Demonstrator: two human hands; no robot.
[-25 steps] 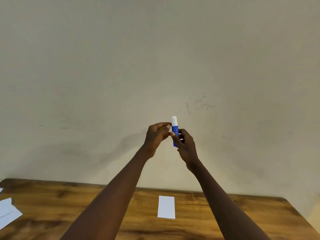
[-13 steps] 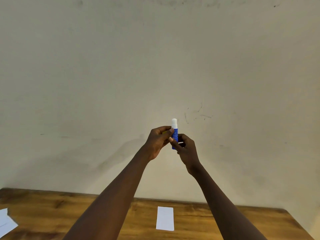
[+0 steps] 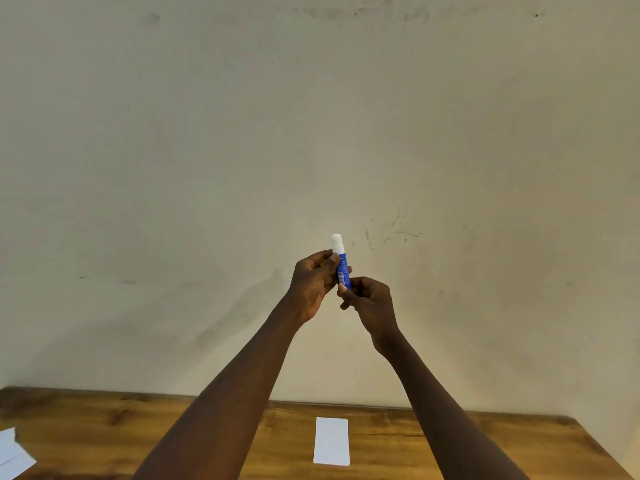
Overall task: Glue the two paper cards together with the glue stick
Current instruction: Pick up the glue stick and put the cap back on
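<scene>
Wall (image 3: 311,133) behind; left hand (image 3: 311,284), right hand (image 3: 373,303) grip glue stick (image 3: 340,259); label (image 3: 342,277) illegible.

A glue stick (image 3: 341,270), with a blue barrel and white top, stands nearly upright in mid-air at the centre of the view. The left hand (image 3: 313,284) pinches its upper barrel and the right hand (image 3: 370,303) grips its lower end. At 6 o'clock a white paper card (image 3: 331,441) lies flat on the wooden table (image 3: 450,445), short edge nearest. At 8 o'clock lies a second white paper (image 3: 12,453), cut off by the frame.
</scene>
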